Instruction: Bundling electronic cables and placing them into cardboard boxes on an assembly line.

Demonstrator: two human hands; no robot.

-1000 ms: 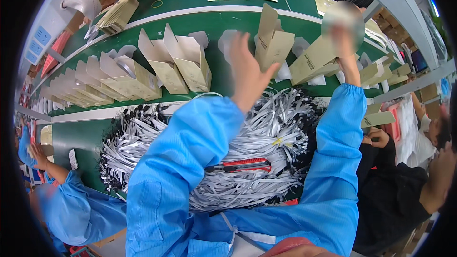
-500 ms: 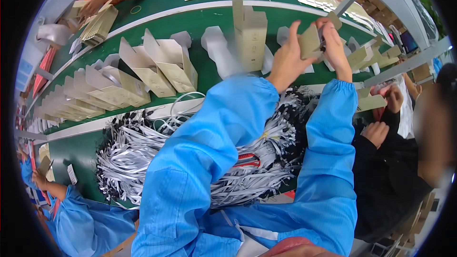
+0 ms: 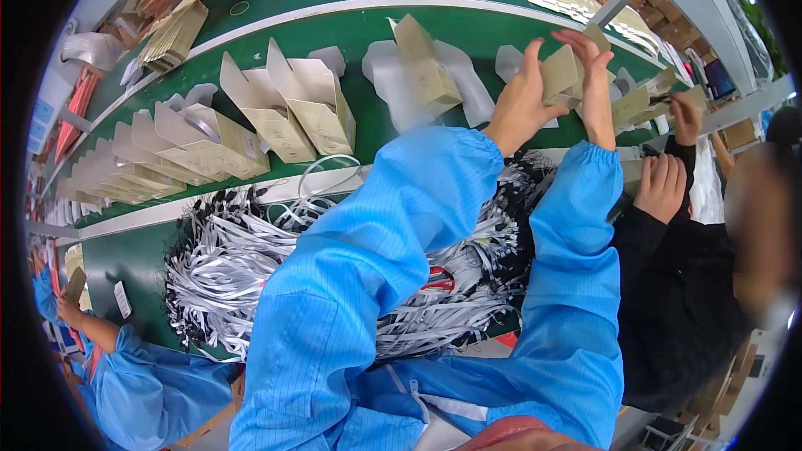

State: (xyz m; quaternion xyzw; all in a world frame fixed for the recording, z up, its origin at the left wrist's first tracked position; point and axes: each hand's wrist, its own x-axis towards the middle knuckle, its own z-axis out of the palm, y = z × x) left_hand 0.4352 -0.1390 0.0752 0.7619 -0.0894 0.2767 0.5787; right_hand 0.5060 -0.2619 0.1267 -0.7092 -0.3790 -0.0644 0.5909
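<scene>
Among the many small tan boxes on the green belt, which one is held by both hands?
The tan box at upper right, clasped between left hand and right hand; others stand untouched.

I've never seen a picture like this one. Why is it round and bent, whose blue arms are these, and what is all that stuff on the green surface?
There is no machine here. A person wears a small wide-angle camera on the head, looking down at their own hands; that lens makes the picture round and bends straight edges.

The two blue sleeves coming up from the bottom are that person's arms. The left hand and right hand reach forward together and both grip one small tan carton.

Under them runs a green conveyor belt carrying rows of open tan cartons with their flaps up. Nearer the person lies a big heap of white strips with black ends.

Other workers sit around: one in a black sleeve to the right, one in orange across the belt, one in blue at lower left.
</scene>
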